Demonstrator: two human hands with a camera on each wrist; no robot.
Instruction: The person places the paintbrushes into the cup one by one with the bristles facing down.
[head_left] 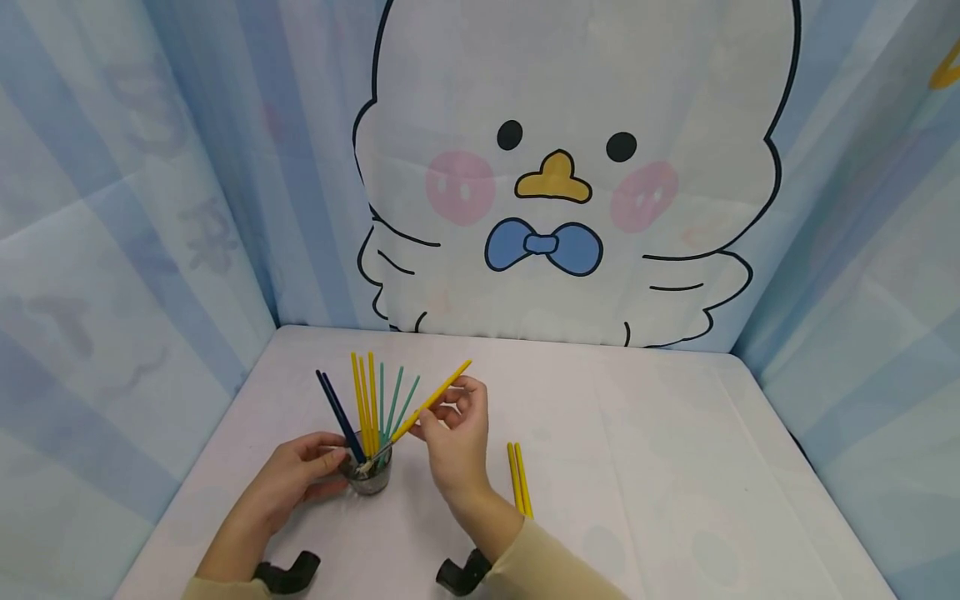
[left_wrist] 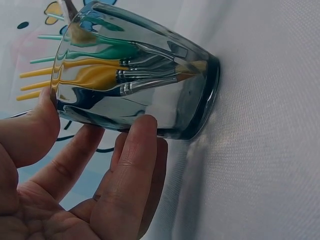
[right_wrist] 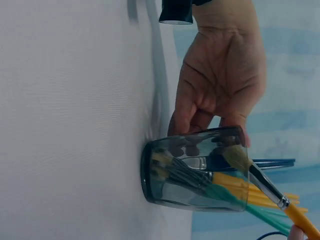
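Observation:
My left hand (head_left: 288, 479) holds the side of a clear glass cup (head_left: 372, 482), thumb near the rim and fingers along the wall in the left wrist view. Inside stand several paintbrushes, bristles down: dark blue ones (head_left: 341, 417), yellow ones (head_left: 364, 400) and green ones (head_left: 394, 404). My right hand (head_left: 461, 442) pinches the yellow handle of another paintbrush (head_left: 435, 402), tilted at the cup's mouth. In the right wrist view that brush's bristles (right_wrist: 237, 158) are just inside the rim, with its metal ferrule (right_wrist: 267, 185) outside.
Two yellow handles (head_left: 519, 475) lie on the white table (head_left: 660, 467) right of my right forearm, their near ends hidden by the sleeve. Black devices (head_left: 288, 573) sit at both wrists. A blue striped curtain (head_left: 315, 167) with a cartoon bird borders the table.

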